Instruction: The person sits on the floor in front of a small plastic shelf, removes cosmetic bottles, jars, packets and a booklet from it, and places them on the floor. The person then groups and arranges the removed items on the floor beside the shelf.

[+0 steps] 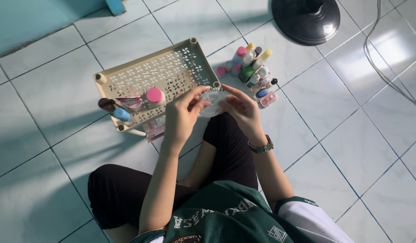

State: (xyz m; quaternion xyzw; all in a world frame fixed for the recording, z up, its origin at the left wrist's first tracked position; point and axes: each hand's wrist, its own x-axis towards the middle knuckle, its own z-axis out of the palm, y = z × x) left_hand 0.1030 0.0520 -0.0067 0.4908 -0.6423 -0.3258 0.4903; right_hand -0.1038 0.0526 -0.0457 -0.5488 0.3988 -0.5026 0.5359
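- Looking at the middle of the frame, we see two bare hands close together, both clasped on one small round clear case point(212, 102).
- We see the left hand point(181, 118) gripping the case's left edge with curled fingers, thumb on top.
- We see the right hand point(242, 109) pinching the case's right edge; one dark wristwatch point(261, 146) sits on that wrist.
- We place the clear case just above the person's bent knee in black trousers, touching the lower right corner of the rack.
- We count one beige perforated plastic rack point(158, 72) left of and above the hands, tilted in the picture, with four corner posts.
- We count, at the rack's lower left edge, one pink-capped bottle point(155, 96), one blue-capped bottle point(122, 114) and one dark-capped item point(105, 104); what lies beneath the shelf is too hidden for us to count.
- We see one cluster of small bottles and tubes point(253, 72) on the tiled floor right of and above the hands, roughly a dozen, with pink, yellow, green and blue pieces; we cannot count them exactly.
- We see one black round fan base point(305, 20) at the upper edge, right of centre.
- We see one pale cable point(379, 63) trailing down the upper right.
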